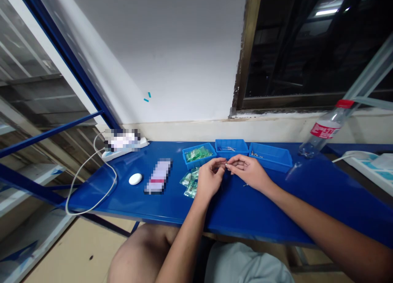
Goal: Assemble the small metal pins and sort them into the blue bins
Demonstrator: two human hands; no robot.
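Note:
My left hand [211,177] and my right hand [249,171] meet over the blue table, fingertips pinched together. Between them is a tiny shiny metal piece [226,164], too small to name. Just left of my left hand lie several small clear-green plastic packets [189,181], partly covered by that hand. Behind the hands stand three blue bins: the left bin [199,165] holds green packets [199,153], the middle bin [231,143] thin metal rods [227,148], and the right bin [278,162] a few small metal parts [255,154]. A small metal bit [245,185] lies below my right hand.
On the left of the blue table [123,201] are a phone [159,175], a white rounded case [135,179] and a power strip [135,146] with a looping white cable [89,213]. A plastic bottle [325,129] with a red cap stands at the back right, near another power strip [365,166].

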